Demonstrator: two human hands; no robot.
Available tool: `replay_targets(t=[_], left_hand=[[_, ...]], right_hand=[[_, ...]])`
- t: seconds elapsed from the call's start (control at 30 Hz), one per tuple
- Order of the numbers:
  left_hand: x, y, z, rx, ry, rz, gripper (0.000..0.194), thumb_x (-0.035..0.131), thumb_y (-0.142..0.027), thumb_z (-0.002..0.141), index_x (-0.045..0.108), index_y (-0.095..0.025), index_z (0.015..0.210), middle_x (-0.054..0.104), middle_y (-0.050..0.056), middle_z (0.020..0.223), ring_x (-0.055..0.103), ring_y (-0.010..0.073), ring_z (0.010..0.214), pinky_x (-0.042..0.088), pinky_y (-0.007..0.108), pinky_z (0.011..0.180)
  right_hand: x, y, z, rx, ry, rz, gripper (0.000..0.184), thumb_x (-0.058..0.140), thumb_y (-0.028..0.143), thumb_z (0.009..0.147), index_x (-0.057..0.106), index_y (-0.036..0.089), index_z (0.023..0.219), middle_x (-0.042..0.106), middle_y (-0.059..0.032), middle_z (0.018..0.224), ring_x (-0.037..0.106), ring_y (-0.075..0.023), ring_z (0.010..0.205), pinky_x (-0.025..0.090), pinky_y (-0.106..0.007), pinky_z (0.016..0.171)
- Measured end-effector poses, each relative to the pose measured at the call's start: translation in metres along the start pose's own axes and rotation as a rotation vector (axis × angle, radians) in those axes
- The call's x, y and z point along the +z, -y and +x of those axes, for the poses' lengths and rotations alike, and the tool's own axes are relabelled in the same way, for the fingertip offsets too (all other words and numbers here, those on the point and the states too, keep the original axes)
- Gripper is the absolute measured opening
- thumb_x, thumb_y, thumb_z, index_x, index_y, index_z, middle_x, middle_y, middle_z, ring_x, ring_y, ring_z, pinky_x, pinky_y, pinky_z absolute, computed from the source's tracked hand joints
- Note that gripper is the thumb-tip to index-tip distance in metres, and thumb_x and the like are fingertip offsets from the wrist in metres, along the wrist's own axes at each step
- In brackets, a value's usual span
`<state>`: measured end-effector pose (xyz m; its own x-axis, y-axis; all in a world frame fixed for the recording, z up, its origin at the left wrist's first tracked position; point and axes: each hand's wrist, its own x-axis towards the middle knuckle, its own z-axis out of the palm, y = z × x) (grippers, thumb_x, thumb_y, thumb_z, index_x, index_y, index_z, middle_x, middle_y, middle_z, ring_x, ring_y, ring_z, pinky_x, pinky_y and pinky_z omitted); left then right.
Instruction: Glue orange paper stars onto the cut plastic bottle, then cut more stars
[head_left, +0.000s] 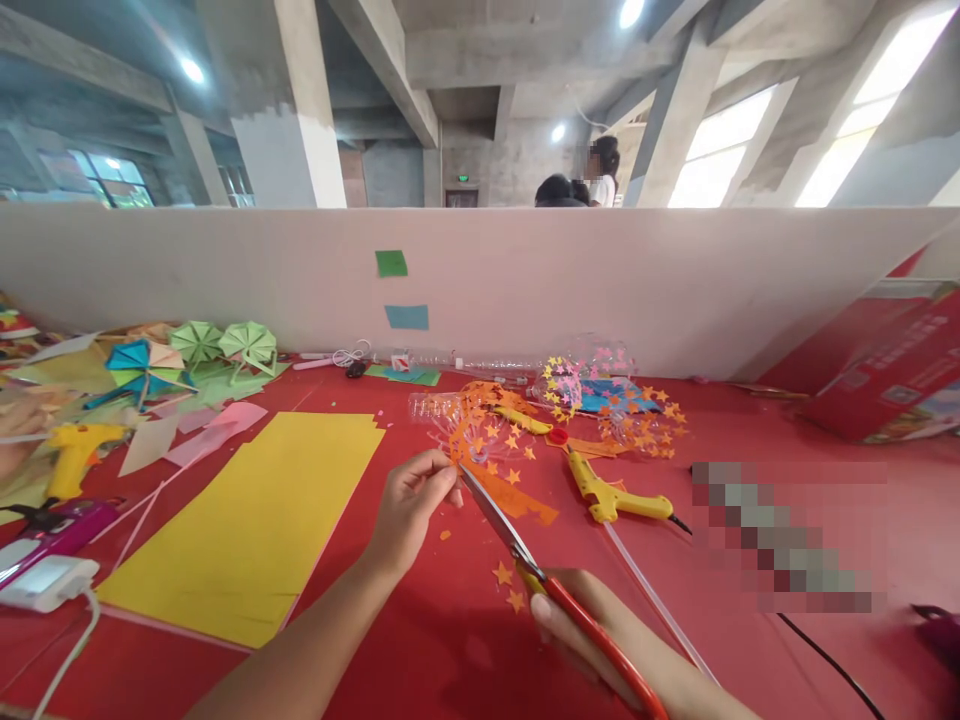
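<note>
My left hand (411, 505) is closed in a pinch on a small piece of orange paper (455, 468), mostly hidden by the fingers. In my right hand (581, 615) is a pair of scissors (517, 545) with red handles. Their blade tips reach the paper at my left fingertips. Beyond the blades lies a strip of orange paper (517, 497) with a ragged end. Loose orange paper stars (503, 573) lie below the blades. Clear plastic bottle pieces (561, 388) decorated with small stars are farther back.
Right of the scissors lies a yellow glue gun (604, 497) with a clear glue stick. Yellow paper sheets (262, 520) are stacked at left. Another yellow glue gun (79, 455), a white plug (49, 583) and folded paper umbrellas (142, 370) sit farther left. A pale partition (300, 265) closes the back.
</note>
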<state>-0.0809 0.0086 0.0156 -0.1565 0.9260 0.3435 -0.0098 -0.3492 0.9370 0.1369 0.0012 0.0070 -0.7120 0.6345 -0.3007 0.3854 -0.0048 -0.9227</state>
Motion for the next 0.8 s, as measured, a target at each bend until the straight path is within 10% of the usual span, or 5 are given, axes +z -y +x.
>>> replay_targets(t=[0.8], left_hand=[[0.007, -0.014, 0.022, -0.053, 0.032, 0.020, 0.026, 0.057, -0.032, 0.078, 0.055, -0.018, 0.057, 0.054, -0.002, 0.052, 0.050, 0.0120, 0.053, 0.039, 0.025, 0.058]], right_hand=[[-0.004, 0.005, -0.001, 0.007, -0.116, 0.033, 0.056, 0.050, 0.070, 0.080, 0.030, 0.022, 0.061, 0.033, 0.0090, 0.046, 0.024, -0.0049, 0.041, 0.016, -0.021, 0.040]])
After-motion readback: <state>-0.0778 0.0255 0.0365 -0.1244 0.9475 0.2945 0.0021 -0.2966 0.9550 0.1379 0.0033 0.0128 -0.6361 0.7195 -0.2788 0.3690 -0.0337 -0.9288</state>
